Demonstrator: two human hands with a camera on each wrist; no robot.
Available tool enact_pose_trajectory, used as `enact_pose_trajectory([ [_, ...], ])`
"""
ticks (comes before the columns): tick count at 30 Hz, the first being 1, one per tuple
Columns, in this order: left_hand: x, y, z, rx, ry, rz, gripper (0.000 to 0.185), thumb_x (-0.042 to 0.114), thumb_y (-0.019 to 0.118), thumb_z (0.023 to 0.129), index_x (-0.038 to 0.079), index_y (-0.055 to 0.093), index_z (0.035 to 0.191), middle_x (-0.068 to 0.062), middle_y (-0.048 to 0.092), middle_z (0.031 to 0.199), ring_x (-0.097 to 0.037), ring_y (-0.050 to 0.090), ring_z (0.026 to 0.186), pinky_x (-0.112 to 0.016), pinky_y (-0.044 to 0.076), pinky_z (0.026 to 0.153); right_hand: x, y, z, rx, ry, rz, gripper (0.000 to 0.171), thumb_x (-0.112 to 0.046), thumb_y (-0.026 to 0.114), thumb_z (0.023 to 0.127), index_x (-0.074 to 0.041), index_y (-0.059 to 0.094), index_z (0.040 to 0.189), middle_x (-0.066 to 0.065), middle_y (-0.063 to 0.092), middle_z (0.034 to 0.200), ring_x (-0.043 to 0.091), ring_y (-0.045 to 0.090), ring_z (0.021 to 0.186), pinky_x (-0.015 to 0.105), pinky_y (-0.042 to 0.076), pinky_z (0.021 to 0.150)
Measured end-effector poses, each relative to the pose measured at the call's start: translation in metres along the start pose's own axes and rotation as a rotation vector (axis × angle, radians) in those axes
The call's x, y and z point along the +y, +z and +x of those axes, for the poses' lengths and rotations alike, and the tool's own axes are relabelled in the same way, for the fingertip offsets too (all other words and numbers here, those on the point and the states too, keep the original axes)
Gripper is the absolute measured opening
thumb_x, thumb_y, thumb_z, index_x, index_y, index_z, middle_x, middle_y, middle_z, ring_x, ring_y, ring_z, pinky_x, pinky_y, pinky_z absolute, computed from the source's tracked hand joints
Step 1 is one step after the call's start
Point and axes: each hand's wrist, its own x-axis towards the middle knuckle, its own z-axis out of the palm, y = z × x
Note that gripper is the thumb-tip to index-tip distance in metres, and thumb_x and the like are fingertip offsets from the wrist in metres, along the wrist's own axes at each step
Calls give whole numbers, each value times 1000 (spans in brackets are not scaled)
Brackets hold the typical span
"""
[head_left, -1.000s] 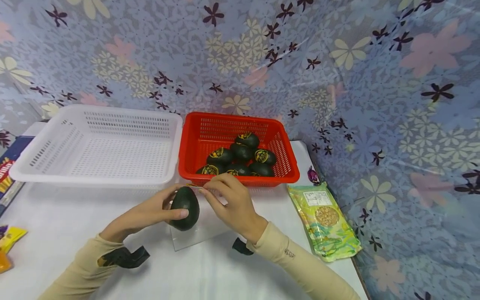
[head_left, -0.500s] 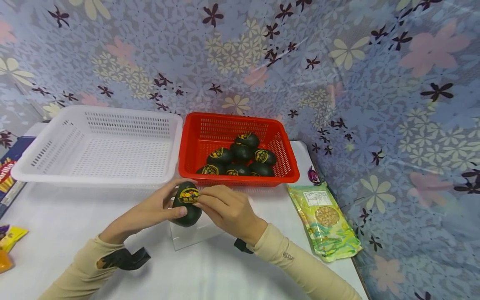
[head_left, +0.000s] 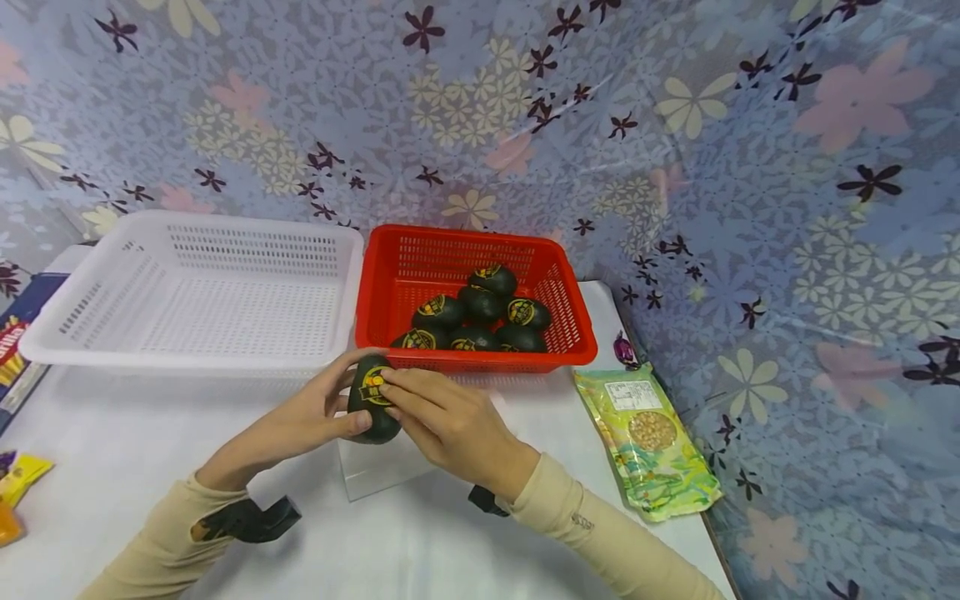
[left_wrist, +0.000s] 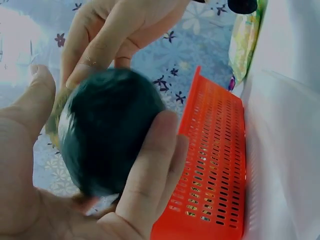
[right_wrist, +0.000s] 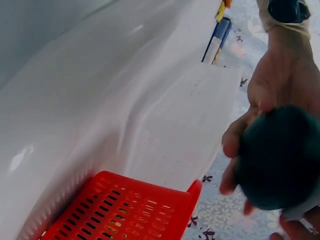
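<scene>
Left hand (head_left: 300, 417) grips the dark green egg-shaped object (head_left: 372, 400), thumb and fingers curled round it; right hand (head_left: 450, 425) fingertips press its yellow label (head_left: 372, 385). Object is above the white tabletop (head_left: 150, 467), before the red plastic basket (head_left: 390, 275); floral sheeting (head_left: 750, 167) behind.

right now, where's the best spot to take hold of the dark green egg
Grip the dark green egg across its rounded middle, from the left side, as the left hand does: thumb on the near side, fingers curled behind. That leaves the sticker face free where the right hand presses.
</scene>
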Motion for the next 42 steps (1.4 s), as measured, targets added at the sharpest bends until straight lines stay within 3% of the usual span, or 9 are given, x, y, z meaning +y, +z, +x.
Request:
enact_pose_trajectory([
  [6, 6, 3, 1, 109, -49, 50, 73, 38, 57, 101, 15, 16, 158, -29, 33, 151, -36, 63, 119, -49, 61, 85, -11, 2, -1, -158, 141, 46, 66, -30, 72, 94, -5, 46, 149, 9, 48, 155, 20, 49, 142, 30, 46, 111],
  [10, 11, 6, 3, 205, -103, 78, 66, 39, 51, 104, 17, 19, 157, -26, 37, 152, -43, 58, 125, -48, 61, 88, -18, 5, -2, -268, 203, 54, 80, -35, 66, 97, -4, 25, 159, 11, 30, 165, 23, 31, 154, 35, 36, 120],
  [15, 11, 10, 5, 276, -100, 111, 59, 32, 52, 105, 16, 25, 155, -25, 43, 146, -35, 65, 116, -39, 62, 84, -23, 5, -5, -352, 220, 108, 77, -38, 51, 104, -6, 11, 161, 10, 15, 170, 23, 18, 157, 39, 27, 125],
  [19, 12, 13, 3, 260, -92, 135, 59, 32, 51, 105, 18, 24, 156, -24, 44, 146, -29, 68, 109, -35, 62, 82, -23, 0, -5, -324, 305, 282, 69, -34, 47, 106, -13, 12, 162, 2, 12, 170, 16, 16, 158, 40, 26, 125],
  [21, 15, 15, 3, 242, -67, 134, 59, 31, 50, 106, 19, 23, 157, -23, 43, 147, -29, 68, 110, -35, 62, 82, -22, -1, -4, -302, 329, 310, 71, -35, 48, 106, -14, 9, 162, 1, 9, 171, 15, 14, 158, 41, 27, 125],
  [26, 24, 22, 7, 237, -9, 86, 54, 29, 44, 108, 15, 25, 156, -23, 41, 148, -33, 65, 113, -38, 62, 81, -22, 2, -4, -247, 258, 201, 85, -38, 56, 101, -7, 5, 162, 9, 5, 171, 24, 14, 159, 42, 29, 124],
  [30, 30, 24, 10, 266, -32, 71, 48, 36, 38, 108, 14, 32, 151, -21, 44, 144, -29, 62, 111, -39, 60, 78, -24, 4, -4, -210, 181, 118, 91, -40, 62, 98, -3, 8, 161, 12, 8, 171, 29, 17, 158, 42, 27, 126],
  [38, 30, 21, 11, 268, -40, 36, 49, 38, 33, 109, 9, 36, 148, -26, 51, 132, -15, 68, 95, -34, 62, 75, -29, 5, -9, -197, 120, -3, 87, -43, 64, 96, -7, 19, 160, 8, 18, 170, 27, 19, 158, 43, 25, 127],
  [42, 30, 20, 10, 285, -36, 4, 52, 39, 32, 109, 7, 32, 151, -29, 47, 135, -13, 68, 95, -35, 63, 74, -28, 6, -12, -170, 122, 21, 81, -40, 65, 97, -8, 25, 159, 6, 26, 168, 25, 21, 157, 45, 27, 126],
])
